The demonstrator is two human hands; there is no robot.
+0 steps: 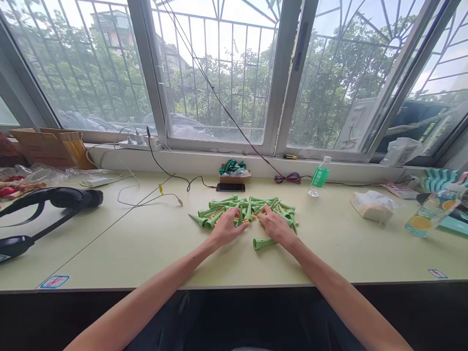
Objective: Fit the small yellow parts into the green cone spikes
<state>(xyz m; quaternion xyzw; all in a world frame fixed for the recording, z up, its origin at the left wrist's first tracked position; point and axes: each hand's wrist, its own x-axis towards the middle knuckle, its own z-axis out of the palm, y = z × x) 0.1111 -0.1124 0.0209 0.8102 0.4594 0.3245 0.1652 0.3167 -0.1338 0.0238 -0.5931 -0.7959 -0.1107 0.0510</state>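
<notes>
Both hands were right in the thick of it, centre frame, and the pile of green cones point(223, 201) was the trouble spot: they lay across one another at all angles, so a tug on one could well have dragged its neighbours along or sent one rolling over the worktop point(127, 253). The lone cone point(262, 243), on its side below the pile, looked the likeliest runaway; its narrower end ran in beneath the right hand point(275, 225), and a careless sweep of that wrist could have knocked it toward the near edge. Small yellow pieces point(253, 219) peeked out among the cones, and those could have scattered if the heap got raked too hard. Now the positions: the left hand point(226, 227) came in at the pile's lower middle, a slim cone point(240, 217) standing between its thumb and fingers, though whether it was truly gripped could not be told from this view. Just beyond that, to the upper right, an upright cone point(249, 210) poked up in the gap between the two hands. The right hand had its fingers bent down at the pile's right part, cones touching or just beside its fingertips, and whether it had pinched anything could not be made out either. Above the heap, near its upper edge, lay a black phone point(230, 187), within reach of any stray cone.
</notes>
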